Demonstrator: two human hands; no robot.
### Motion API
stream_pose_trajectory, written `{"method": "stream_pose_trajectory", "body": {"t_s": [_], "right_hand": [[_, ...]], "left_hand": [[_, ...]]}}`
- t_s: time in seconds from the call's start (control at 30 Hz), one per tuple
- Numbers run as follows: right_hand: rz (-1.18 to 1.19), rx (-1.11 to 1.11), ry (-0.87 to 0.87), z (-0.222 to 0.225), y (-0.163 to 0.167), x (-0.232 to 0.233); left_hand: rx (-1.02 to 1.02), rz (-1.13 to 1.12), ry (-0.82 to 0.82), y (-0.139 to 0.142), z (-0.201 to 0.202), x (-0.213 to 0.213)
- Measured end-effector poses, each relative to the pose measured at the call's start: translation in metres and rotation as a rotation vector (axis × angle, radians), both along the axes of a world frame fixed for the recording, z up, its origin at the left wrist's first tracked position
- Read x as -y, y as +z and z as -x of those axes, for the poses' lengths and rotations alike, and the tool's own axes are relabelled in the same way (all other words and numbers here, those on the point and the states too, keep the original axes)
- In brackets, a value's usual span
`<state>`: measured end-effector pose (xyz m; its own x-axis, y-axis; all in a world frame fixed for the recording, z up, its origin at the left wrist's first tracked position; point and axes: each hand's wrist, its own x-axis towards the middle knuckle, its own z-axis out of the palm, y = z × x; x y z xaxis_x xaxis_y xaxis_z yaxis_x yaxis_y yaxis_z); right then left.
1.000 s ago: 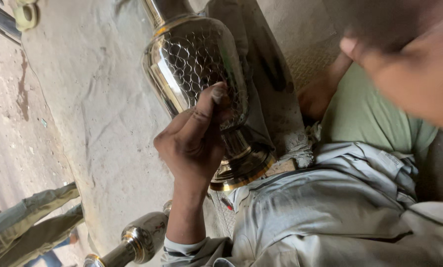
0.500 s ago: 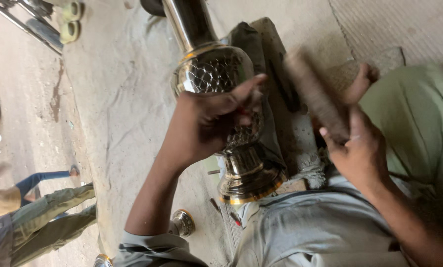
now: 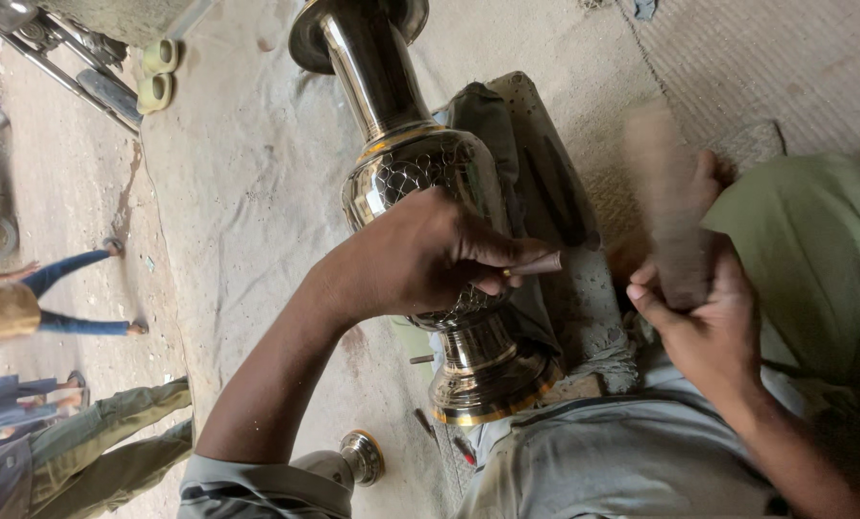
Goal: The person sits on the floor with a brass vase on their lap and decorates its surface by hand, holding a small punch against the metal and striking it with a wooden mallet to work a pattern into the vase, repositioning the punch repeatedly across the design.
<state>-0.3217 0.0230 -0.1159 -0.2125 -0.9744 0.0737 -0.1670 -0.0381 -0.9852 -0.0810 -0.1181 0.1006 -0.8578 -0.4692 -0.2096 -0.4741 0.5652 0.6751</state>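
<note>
Vase point(image 3: 420, 183), polished metal with scale-patterned belly and flared neck, lies across lap on concrete floor point(image 3: 247, 192). Left hand point(image 3: 420, 255) grip pinches small punch point(image 3: 536, 265) against belly. Right hand point(image 3: 699, 322) grip clasps blurred wooden mallet point(image 3: 665, 192).

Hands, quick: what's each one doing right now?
Left hand: closed on a small brownish punch-like tool, resting against the shiny patterned metal vase.
Right hand: closed around a blurred brown wooden stick, raised.
</note>
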Motion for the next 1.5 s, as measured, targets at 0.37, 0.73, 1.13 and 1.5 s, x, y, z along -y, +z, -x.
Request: {"method": "stream_pose_trajectory", "body": {"t_s": [0.37,0.73,1.13,1.5], "right_hand": [[-0.096,-0.461,-0.006,-0.013,0.010,-0.010],[0.039,-0.517,0.182,0.026,0.068,0.039],[0.270,-0.686,0.458,0.032,0.195,0.099],[0.296,-0.517,0.526,0.016,0.240,0.103]], "left_hand": [[-0.027,0.170,0.002,-0.002,-0.003,-0.009],[-0.152,0.362,0.326,0.007,-0.016,-0.054],[-0.388,0.510,0.997,-0.036,-0.006,-0.113],[-0.555,0.665,1.042,-0.056,0.000,-0.121]]}}
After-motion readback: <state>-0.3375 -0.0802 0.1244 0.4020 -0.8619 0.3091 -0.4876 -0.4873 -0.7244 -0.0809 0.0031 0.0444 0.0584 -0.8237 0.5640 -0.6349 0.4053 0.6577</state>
